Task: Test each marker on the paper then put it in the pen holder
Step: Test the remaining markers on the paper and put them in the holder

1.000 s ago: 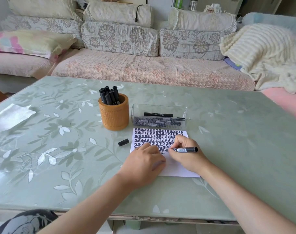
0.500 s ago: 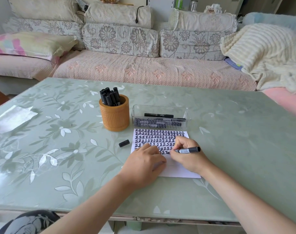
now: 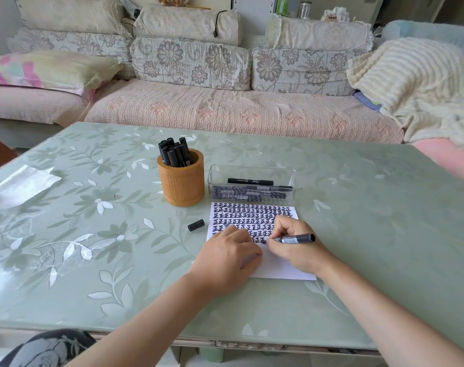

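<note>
We see black markers (image 3: 174, 153) in an orange pen holder (image 3: 182, 186); at its four o'clock, white paper (image 3: 281, 268) rowed with black characters, on a green leaf-print table (image 3: 358, 207).

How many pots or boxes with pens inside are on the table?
2. The round orange pen holder stands on the left, stuffed with black markers; the clear plastic box lies just right of it, behind the white paper.

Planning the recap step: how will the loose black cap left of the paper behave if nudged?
The marker cap lies on its side on the glossy table, so it probably rolls when nudged. It is small, so likely very light, and a careless pinch could flick it away.
</note>
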